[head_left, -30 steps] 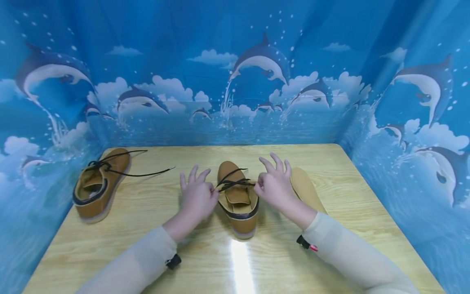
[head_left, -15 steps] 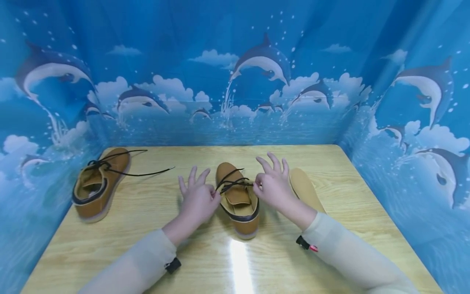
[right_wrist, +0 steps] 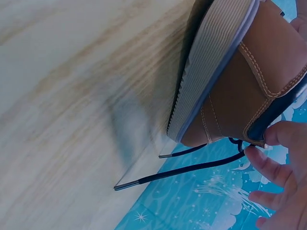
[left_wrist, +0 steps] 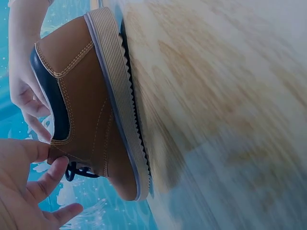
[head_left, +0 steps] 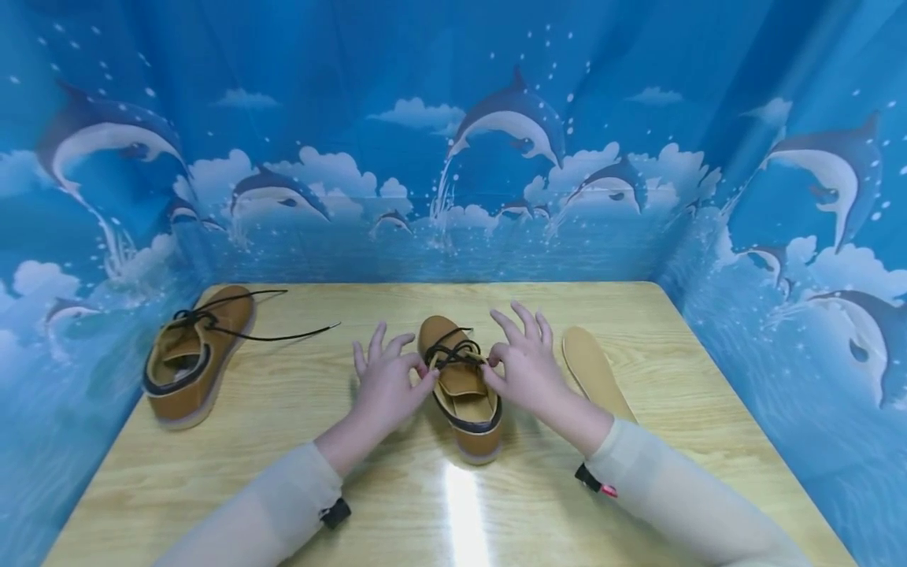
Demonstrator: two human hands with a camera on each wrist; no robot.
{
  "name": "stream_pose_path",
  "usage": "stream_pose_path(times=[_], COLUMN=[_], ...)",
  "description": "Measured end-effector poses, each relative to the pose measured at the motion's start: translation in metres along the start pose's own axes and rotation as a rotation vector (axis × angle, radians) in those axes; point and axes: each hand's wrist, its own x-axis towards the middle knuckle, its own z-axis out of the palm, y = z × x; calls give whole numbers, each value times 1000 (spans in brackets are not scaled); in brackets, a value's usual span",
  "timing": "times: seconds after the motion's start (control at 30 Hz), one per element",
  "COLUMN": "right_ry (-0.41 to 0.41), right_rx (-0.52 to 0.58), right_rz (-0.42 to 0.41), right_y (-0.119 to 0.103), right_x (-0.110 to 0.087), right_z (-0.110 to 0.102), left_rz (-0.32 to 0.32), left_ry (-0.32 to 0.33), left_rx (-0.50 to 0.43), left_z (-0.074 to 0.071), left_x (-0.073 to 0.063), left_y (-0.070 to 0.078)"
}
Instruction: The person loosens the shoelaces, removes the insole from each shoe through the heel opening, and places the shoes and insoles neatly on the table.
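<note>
A brown lace-up shoe (head_left: pixel 479 441) with a dark collar stands in the middle of the table, toe pointing away. My left hand (head_left: pixel 388 383) pinches the upper corner of its left lacing flap between thumb and forefinger, other fingers spread. On the opposite side my right hand (head_left: pixel 529 370) grips the right flap's corner the same way. Black laces (head_left: pixel 453 354) cross over the tongue (head_left: pixel 462 379) between the two hands. In the right wrist view, two loose tips of the lace (right_wrist: pixel 192 171) hang out past the toe. The pale ridged sole (left_wrist: pixel 125 100) rests on the tabletop.
A matching brown shoe (head_left: pixel 186 405) stands at the left, its black laces trailing to the right. A tan insole (head_left: pixel 598 370) lies right of my right hand on the wooden table (head_left: pixel 298 425). A blue dolphin-print curtain (head_left: pixel 340 244) surrounds the table's back and sides.
My hands have come closer together, drawing the two flaps inward over the tongue. The laces between them look more bunched. The other shoe and the insole have stayed put.
</note>
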Motion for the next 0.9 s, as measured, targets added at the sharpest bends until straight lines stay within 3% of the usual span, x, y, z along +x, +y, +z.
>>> stream_pose_path(times=[0.47, 0.73, 0.9], right_ry=[22, 23, -3], right_rx=[-8, -25, -29], right_rz=[7, 12, 19], right_y=[0, -2, -5], right_x=[-12, -15, -16], right_z=[-5, -6, -5], left_rz=[37, 73, 114], left_ry=[48, 87, 43], left_rx=[-29, 13, 18], left_z=[-3, -10, -9], left_x=[2, 21, 37], left_y=[-13, -26, -31])
